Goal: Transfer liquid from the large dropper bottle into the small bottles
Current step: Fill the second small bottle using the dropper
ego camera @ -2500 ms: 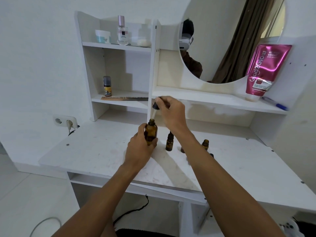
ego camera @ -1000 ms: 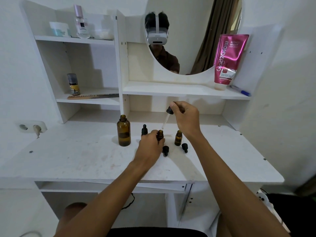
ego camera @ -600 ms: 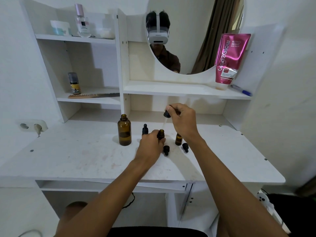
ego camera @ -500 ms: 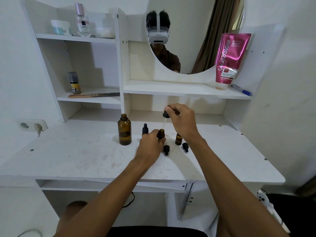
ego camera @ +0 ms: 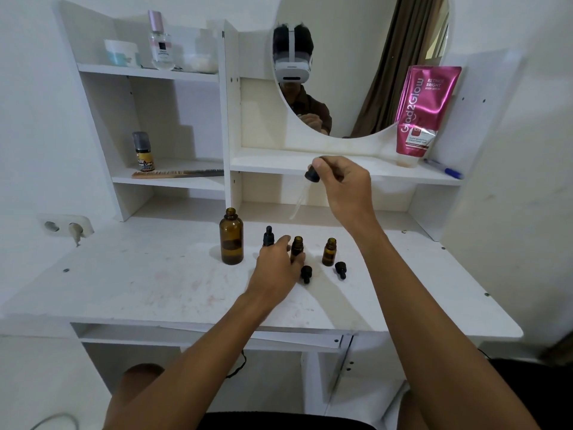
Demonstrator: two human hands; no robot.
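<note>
Amber-brown glass on the large open dropper bottle (ego camera: 231,240), darker brown in its lower part. Same amber on two small open glass bottles (ego camera: 296,246) (ego camera: 329,251). Black on the two loose small dropper caps (ego camera: 306,273) (ego camera: 340,269), on the capped small bottle (ego camera: 268,236), and on the rubber bulb of the clear glass dropper (ego camera: 311,175). White with faint reddish smudges on the laminate dressing table (ego camera: 139,274). Glossy magenta with white lettering and a red panel on the upright plastic tube (ego camera: 422,110). Blue on the pen (ego camera: 443,169). Pale teal band on the white round jar (ego camera: 121,52). Yellow label, grey cap on the small shelf bottle (ego camera: 143,151). Tan handle, dark teeth on the wooden comb (ego camera: 176,173).
</note>
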